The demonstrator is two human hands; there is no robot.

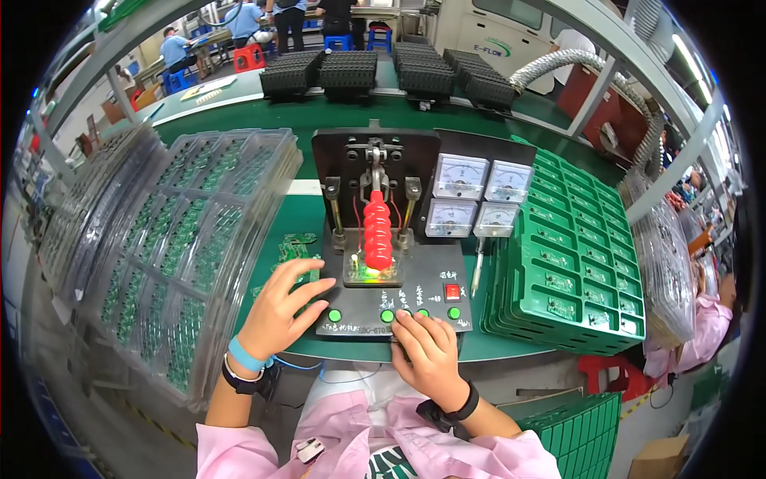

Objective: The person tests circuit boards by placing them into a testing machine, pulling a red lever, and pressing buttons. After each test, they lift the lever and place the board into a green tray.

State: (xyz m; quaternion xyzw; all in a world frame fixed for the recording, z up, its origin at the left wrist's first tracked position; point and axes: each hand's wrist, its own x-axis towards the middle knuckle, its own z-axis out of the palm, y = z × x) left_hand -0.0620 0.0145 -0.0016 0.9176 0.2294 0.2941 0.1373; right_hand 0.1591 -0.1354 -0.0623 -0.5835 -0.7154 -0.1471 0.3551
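Green buttons (387,316) fronted the fixture (435,271), by the right grip (429,354), fingers slightly bent, holding nothing; the left grip (279,310), spread, was empty. Beyond it lay loose circuit boards (297,241), perhaps remaining; filed boards (554,258) in the green tray (550,329), right, looked done.

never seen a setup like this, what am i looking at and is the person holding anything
There is one view: a fisheye camera on the person's head, looking down, so straight edges bend. The bare left hand, fingers spread, is beside small loose green circuit boards. The bare right hand has its fingertips at the row of round green buttons. Neither visibly grips anything.

Those buttons sit on a black box-shaped machine with a red ribbed handle and four white-faced dials. It stands on a green bench, between stacked clear plastic trays and stacked green plastic trays, both holding boards.
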